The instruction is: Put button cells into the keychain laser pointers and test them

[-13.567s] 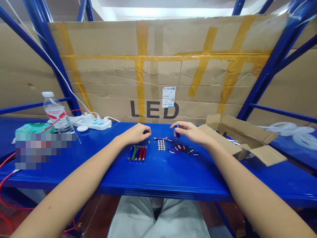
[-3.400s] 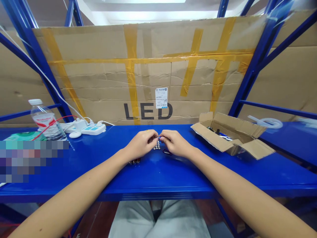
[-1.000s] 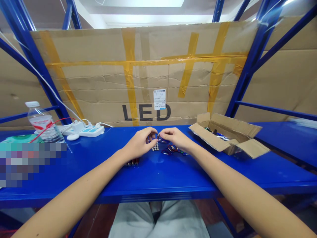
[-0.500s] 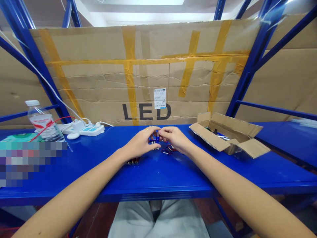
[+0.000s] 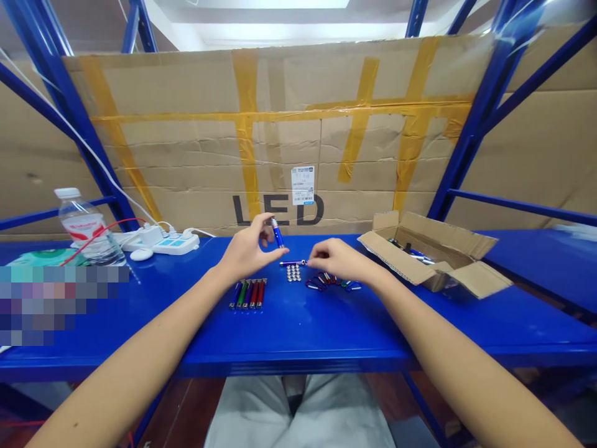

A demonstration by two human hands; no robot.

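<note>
My left hand (image 5: 247,249) holds a slim blue metal tube with a silver end, like a mini flashlight (image 5: 278,235), tilted between thumb and fingers above the table. My right hand (image 5: 338,258) is closed in a pinch at the right end of a second blue tube (image 5: 290,264), which lies sideways on the table. Whatever is between those fingertips is hidden. Just in front of that tube sit rows of small silver discs (image 5: 293,274), like button cells. Coloured carabiner clips (image 5: 329,280) fan out below my right hand. Several red, green, blue and purple tubes (image 5: 249,295) lie side by side near my left wrist.
An open cardboard box (image 5: 420,255) with pen-like pieces stands at the right. On the left are a water bottle (image 5: 86,230), a power strip (image 5: 175,244) with cables, and a round white object (image 5: 139,255). A large cardboard sheet (image 5: 196,149) walls off the back of the blue table (image 5: 317,330).
My hands were together around a blue tube; now they are apart. The left has moved left and up with the tube, and the right has shifted slightly right. The silver discs are uncovered.
</note>
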